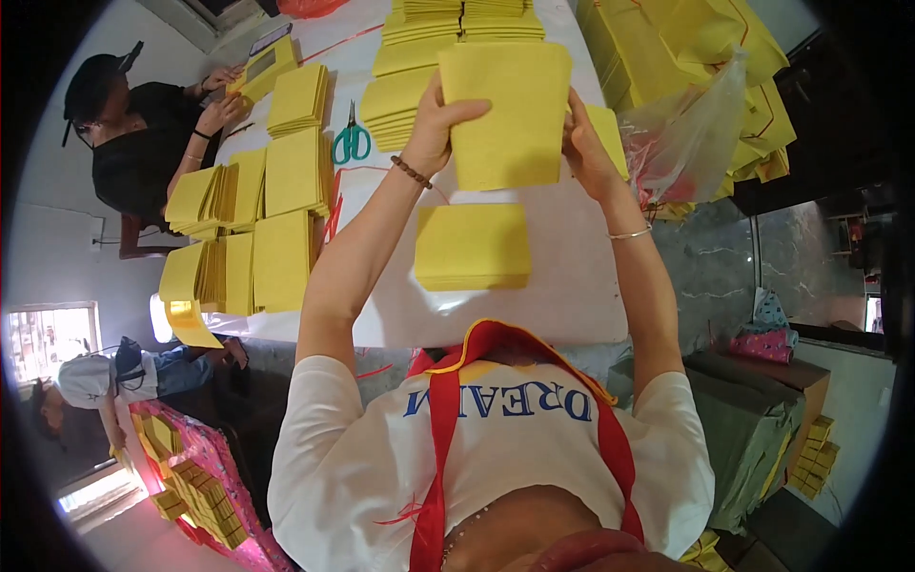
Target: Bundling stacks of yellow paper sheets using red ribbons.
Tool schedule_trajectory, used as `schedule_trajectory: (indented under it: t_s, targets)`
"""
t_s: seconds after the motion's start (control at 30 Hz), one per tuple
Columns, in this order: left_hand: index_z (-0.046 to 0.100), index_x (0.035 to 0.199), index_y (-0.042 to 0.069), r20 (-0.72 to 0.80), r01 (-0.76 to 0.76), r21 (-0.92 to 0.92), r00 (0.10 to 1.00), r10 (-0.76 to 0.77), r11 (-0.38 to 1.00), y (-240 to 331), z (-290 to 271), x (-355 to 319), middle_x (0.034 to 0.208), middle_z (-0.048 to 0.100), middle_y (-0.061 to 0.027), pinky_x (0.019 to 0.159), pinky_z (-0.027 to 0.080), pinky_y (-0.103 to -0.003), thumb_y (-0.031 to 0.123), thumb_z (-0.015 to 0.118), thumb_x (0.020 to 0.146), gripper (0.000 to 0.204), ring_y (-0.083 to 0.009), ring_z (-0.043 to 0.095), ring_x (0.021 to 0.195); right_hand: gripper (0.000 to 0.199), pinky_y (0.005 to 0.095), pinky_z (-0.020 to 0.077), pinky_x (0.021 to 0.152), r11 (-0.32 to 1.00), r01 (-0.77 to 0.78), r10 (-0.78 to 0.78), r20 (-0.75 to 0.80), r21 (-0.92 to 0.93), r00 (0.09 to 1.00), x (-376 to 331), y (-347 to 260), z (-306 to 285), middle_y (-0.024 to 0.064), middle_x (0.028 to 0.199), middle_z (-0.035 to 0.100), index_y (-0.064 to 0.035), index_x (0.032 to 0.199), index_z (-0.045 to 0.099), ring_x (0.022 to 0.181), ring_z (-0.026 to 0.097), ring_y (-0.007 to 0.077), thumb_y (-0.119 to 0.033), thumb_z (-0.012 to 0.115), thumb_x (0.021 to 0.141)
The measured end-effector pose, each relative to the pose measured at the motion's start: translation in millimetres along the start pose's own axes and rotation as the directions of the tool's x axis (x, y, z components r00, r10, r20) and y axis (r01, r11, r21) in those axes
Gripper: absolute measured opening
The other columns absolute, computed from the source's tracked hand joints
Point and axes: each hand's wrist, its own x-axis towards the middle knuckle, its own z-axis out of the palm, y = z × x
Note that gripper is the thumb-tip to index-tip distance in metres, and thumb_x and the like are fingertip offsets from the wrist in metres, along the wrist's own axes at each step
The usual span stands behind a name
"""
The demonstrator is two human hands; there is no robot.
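The person holds a stack of yellow paper sheets [505,114] up above the white table [572,286], one hand on each side edge; the left hand [434,124] clasps the left edge, thumb across the front face and fingers curled behind; the right hand [583,143] presses the right edge, though the sheets hide most of its fingers, so I cannot tell how far they wrap round. The stack stands roughly upright between the two palms, its long axis running away from the body; both hands sit about level, neither clearly nearer. Directly below it, towards the person, a second yellow pile [472,248] lies flat on the table, apart from the held one; green-handled scissors [352,143] rest just left of the left wrist.
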Motion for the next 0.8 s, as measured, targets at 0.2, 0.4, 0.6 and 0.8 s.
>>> schedule_trajectory:
  t_s: [0.2,0.4,0.6,0.8]
  targets:
    - [-0.009,0.135,0.003,0.329,-0.225,0.624,0.944,0.01,0.748,-49,-13,20,0.133,0.034,-0.0164,0.101,0.027,-0.034,0.016,0.078,0.06,0.117,-0.0258,0.033,0.123,0.101,0.0323,0.0341,0.096,0.937,-0.157,0.101,-0.186,-0.314,0.977,-14,34,-36,0.0085,0.128,0.037,-0.0069,0.136,0.013,0.118,0.037,0.0181,-0.011,0.078,0.059]
    - [-0.018,0.133,0.001,0.364,-0.184,0.742,0.918,-0.156,0.644,-87,-42,21,0.139,0.023,-0.0217,0.106,0.018,-0.035,0.032,0.085,0.045,0.14,-0.0312,0.021,0.13,0.103,0.0332,0.0353,0.096,0.958,-0.178,0.123,-0.237,-0.226,0.964,-30,95,-43,0.0072,0.124,0.038,-0.0067,0.134,0.011,0.116,0.038,0.0187,-0.007,0.079,0.057]
    - [-0.012,0.135,-0.001,0.402,-0.286,0.768,0.912,-0.084,0.573,-97,-50,14,0.137,0.024,-0.0223,0.105,0.02,-0.038,0.033,0.085,0.043,0.138,-0.0353,0.024,0.127,0.106,0.0334,0.0349,0.096,0.95,-0.228,0.18,-0.224,-0.212,0.958,-18,83,-37,0.0079,0.126,0.034,-0.0073,0.134,0.007,0.118,0.035,0.0198,-0.009,0.079,0.056]
    - [-0.008,0.135,-0.002,0.408,-0.302,0.752,0.912,-0.054,0.586,-106,-51,9,0.132,0.029,-0.023,0.103,0.025,-0.04,0.032,0.085,0.044,0.135,-0.0375,0.031,0.121,0.098,0.0319,0.0324,0.098,0.89,-0.309,0.25,-0.207,-0.335,0.946,-33,100,-43,0.0075,0.127,0.034,-0.0059,0.133,0.015,0.119,0.033,0.0189,-0.011,0.079,0.058]
